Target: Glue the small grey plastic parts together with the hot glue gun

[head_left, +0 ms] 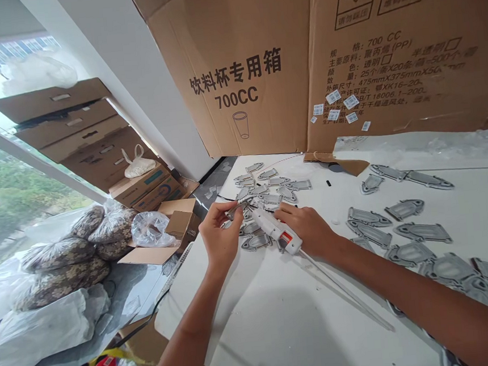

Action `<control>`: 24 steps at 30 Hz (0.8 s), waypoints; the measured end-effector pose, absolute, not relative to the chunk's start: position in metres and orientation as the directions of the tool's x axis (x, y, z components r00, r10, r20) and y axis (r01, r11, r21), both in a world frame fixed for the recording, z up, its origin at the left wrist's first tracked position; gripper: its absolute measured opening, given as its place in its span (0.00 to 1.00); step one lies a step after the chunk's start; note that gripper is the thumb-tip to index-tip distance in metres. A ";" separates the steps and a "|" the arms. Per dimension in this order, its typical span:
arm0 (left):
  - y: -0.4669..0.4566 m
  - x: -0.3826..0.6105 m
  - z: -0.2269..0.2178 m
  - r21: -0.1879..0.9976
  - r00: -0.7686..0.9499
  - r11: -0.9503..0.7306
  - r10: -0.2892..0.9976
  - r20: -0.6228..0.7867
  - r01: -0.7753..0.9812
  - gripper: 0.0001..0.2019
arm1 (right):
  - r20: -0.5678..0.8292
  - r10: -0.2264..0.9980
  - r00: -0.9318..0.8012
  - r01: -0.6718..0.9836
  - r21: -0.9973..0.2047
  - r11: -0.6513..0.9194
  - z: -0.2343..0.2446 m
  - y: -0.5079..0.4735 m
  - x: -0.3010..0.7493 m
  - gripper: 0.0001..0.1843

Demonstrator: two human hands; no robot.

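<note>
Pinching left hand [221, 230], right hand [310, 228] gripping glue gun [270, 223]

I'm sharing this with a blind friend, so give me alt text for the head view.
A person's right grip holds a white hot glue gun close to a small gray piece pinched in the left grip, over a white table. More gray pieces lie scattered there; cardboard marked 700CC stands behind.
</note>
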State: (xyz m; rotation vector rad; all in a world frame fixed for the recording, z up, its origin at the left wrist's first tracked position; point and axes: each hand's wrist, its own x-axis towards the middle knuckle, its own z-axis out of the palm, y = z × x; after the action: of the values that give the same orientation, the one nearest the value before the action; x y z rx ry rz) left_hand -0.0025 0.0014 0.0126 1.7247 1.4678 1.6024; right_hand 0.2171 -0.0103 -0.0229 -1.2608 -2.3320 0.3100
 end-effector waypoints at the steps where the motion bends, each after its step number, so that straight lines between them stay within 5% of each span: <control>1: 0.001 -0.002 0.013 0.812 -0.180 -0.398 0.842 0.508 0.427 0.06 | 0.294 0.835 -0.465 0.729 -0.407 0.550 -0.023 -0.010 0.217 0.09; 24: 0.001 -0.002 0.011 0.764 -0.135 -0.448 0.817 0.561 0.464 0.05 | 0.262 0.833 -0.487 0.747 -0.368 0.553 -0.025 -0.009 0.218 0.11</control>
State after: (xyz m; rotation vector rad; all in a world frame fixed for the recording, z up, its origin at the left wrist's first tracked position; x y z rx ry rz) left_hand -0.0022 0.0006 0.0105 1.8276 1.4350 1.6095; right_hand 0.2183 -0.0085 -0.0253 -1.2838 -2.3825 0.2857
